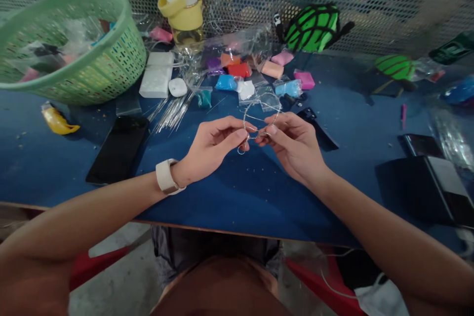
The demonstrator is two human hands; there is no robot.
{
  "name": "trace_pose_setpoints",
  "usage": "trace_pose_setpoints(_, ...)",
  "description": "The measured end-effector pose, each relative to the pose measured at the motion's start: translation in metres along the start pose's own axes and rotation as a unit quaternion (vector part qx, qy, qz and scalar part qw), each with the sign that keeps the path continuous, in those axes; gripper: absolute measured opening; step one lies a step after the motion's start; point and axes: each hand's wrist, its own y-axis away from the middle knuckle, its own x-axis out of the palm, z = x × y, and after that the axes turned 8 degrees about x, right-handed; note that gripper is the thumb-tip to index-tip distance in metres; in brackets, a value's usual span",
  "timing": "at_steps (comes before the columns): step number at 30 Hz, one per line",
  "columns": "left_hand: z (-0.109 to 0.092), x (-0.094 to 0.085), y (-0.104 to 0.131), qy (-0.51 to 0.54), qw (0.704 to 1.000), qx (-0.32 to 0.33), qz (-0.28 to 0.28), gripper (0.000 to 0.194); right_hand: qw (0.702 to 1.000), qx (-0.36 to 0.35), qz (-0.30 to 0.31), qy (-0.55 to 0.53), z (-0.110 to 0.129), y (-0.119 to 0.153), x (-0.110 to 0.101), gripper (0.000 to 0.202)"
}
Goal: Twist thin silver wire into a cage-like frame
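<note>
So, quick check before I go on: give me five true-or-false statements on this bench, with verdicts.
1. The left hand and right hand both hold the bent wire. True.
2. The white wristband is on the right wrist. False: the white wristband is on the left wrist.
3. The black phone lies on the blue table. True.
4. The yellow bottle stands inside the green basket. False: the yellow bottle is outside, right of the green basket.
5. Loose straight wires lie right of the black phone. True.

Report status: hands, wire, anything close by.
Left hand and right hand both pinching wire. Wire bent into large loop, small loop below. White packet just beyond; phone off to left.
</note>
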Motion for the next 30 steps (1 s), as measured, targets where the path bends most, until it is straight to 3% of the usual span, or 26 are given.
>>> trace_pose_setpoints(10, -0.001, 0.002, 0.000, -0.052, 0.998, -0.001, -0.038, 0.037, 0.997, -0.063, 0.004, 0.045, -0.006, -0.002, -0.007, 0.027)
trace_pose_setpoints(15, 0.000, -0.005, -0.007, -0.093, 0.993, 0.063, -0.042, 0.034, 0.985, -0.151, 0.045, 0.066, 0.008, 0.002, -0.013, 0.028)
trace_pose_setpoints(20, 0.001, -0.011, -0.015, -0.176, 0.981, 0.074, -0.032, 0.038, 0.967, -0.204, 0.002, 0.154, 0.023, 0.011, -0.006, 0.015)
trace_pose_setpoints(24, 0.000, -0.011, -0.013, -0.186, 0.977, 0.101, -0.006, 0.019, 0.946, -0.238, -0.026, 0.218, 0.023, 0.013, -0.003, 0.012)
trace_pose_setpoints(27, -0.007, -0.005, -0.003, -0.251, 0.948, 0.196, 0.028, 0.008, 0.936, -0.280, -0.002, 0.212, 0.034, 0.012, -0.009, 0.015)
trace_pose_setpoints(28, -0.011, -0.001, 0.002, -0.289, 0.924, 0.246, 0.041, 0.007, 0.925, -0.326, 0.033, 0.189, 0.041, 0.013, -0.012, 0.016)
trace_pose_setpoints(30, -0.019, 0.007, 0.013, -0.350, 0.870, 0.342, 0.057, 0.005, 0.915, -0.331, 0.095, 0.209, 0.059, 0.020, -0.017, 0.028)
